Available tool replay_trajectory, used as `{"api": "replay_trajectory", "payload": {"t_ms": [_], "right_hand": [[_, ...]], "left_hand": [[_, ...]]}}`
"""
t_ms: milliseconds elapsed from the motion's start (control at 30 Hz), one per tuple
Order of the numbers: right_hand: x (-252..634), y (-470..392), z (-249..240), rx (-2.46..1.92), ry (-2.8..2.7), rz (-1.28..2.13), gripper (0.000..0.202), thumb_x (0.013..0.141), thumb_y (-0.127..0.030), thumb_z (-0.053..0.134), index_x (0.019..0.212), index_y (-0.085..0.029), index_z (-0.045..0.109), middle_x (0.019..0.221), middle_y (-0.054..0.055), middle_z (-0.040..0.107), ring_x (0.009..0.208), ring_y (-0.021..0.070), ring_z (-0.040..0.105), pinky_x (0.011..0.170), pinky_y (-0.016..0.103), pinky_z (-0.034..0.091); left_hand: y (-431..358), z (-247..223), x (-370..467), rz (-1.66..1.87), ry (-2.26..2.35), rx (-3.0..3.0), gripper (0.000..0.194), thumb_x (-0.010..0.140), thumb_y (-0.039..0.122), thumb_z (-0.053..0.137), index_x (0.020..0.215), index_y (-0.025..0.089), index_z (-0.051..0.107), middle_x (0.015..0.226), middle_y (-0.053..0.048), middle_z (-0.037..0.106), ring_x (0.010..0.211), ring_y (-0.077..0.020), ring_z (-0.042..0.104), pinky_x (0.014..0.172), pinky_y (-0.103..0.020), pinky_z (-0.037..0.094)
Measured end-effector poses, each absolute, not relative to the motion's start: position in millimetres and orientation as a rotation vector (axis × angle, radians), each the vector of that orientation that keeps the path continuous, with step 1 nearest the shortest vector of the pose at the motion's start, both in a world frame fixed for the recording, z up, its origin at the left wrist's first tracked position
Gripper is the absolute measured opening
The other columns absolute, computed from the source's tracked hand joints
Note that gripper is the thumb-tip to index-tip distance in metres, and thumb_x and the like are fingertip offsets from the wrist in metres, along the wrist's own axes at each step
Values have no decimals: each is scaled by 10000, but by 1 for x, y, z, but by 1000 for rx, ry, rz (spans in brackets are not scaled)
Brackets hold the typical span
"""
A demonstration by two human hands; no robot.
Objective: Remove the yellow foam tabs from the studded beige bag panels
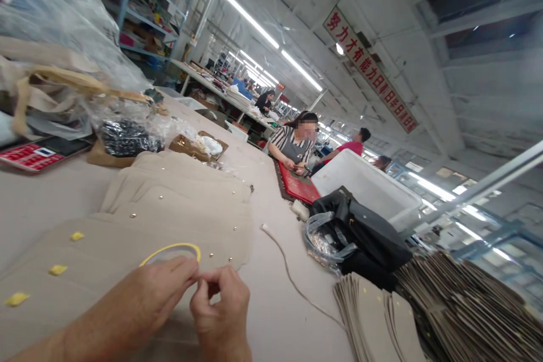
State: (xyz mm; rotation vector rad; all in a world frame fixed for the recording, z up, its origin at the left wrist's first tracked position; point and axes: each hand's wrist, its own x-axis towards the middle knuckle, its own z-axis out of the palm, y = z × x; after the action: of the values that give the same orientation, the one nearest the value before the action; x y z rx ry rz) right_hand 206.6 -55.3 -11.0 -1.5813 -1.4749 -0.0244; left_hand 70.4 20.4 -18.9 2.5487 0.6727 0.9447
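Observation:
My left hand (163,288) is closed in a pinch at the end of a roll of yellow-edged tape (169,250), which lies over the beige fabric pieces (186,192). Touching or nearly touching its fingertips, my right hand (223,302) is also pinched; whatever is between its fingers is too small to make out. Small metal studs (230,259) dot the fabric near its right edge. Along the left part of the fabric sit several yellow tape bits (58,270).
A white cord (288,271) crosses the table right of my hands. Beyond are a black bag (369,232), stacked brown pieces (470,305), a white bin (369,186) and a person at a red board (297,184). Plastic-wrapped parts (127,136) lie at the left.

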Motion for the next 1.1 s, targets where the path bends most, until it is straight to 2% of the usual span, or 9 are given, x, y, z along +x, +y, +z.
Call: {"api": "replay_trajectory", "payload": {"t_ms": [67,167,333,467,633,800,1000,1100], "right_hand": [[212,-52,-7,-1643,-1252,275,123,747,-174,527,667,-188,619,560,-24,594,501,114,550,494,209,435],[232,-44,-10,-1679,-964,537,181,747,-305,575,628,-169,596,471,-43,539,423,105,501,436,210,416],[260,-30,-27,-1655,-943,870,323,730,-441,646,746,-118,659,552,-6,603,433,90,513,440,202,415],[262,-20,-31,-1743,-1000,799,338,732,-446,630,780,-114,675,563,-2,605,437,88,508,444,201,419],[259,-10,-31,-1842,-1108,713,276,729,-398,630,746,-134,708,533,-6,612,452,113,509,442,212,395],[256,-6,-31,-1943,-1392,401,203,781,-308,568,739,-185,725,685,28,718,631,169,627,619,257,452],[249,-5,-35,-1915,-1446,299,182,776,-172,531,708,-198,698,663,0,703,637,151,630,616,234,445],[250,-2,-38,-1881,-1434,234,187,769,-159,526,666,-190,679,630,2,683,612,142,604,597,229,443]], "left_hand": [[15,-11,70,955,596,2562,299,924,116,308,792,195,564,723,-6,595,640,-134,564,610,-230,404],[12,-1,72,946,580,2613,254,948,130,336,815,185,545,747,-10,571,662,-145,543,617,-252,390],[33,-8,76,661,865,2839,174,938,105,419,874,168,567,833,-53,599,775,-204,552,644,-295,414],[44,-22,79,407,902,2888,141,909,81,470,905,158,587,900,-91,617,850,-243,547,675,-330,438],[42,-25,82,385,882,2867,118,903,90,488,886,161,581,889,-91,612,843,-242,541,656,-327,431],[41,-23,81,367,894,2856,134,892,79,487,899,170,585,896,-85,616,853,-249,544,647,-324,425],[47,-56,85,632,932,2833,323,801,-60,438,883,187,629,842,-50,612,824,-213,543,675,-302,404],[54,-68,91,652,949,2826,346,787,-68,437,881,194,643,860,-50,615,849,-214,541,702,-305,396]]}}
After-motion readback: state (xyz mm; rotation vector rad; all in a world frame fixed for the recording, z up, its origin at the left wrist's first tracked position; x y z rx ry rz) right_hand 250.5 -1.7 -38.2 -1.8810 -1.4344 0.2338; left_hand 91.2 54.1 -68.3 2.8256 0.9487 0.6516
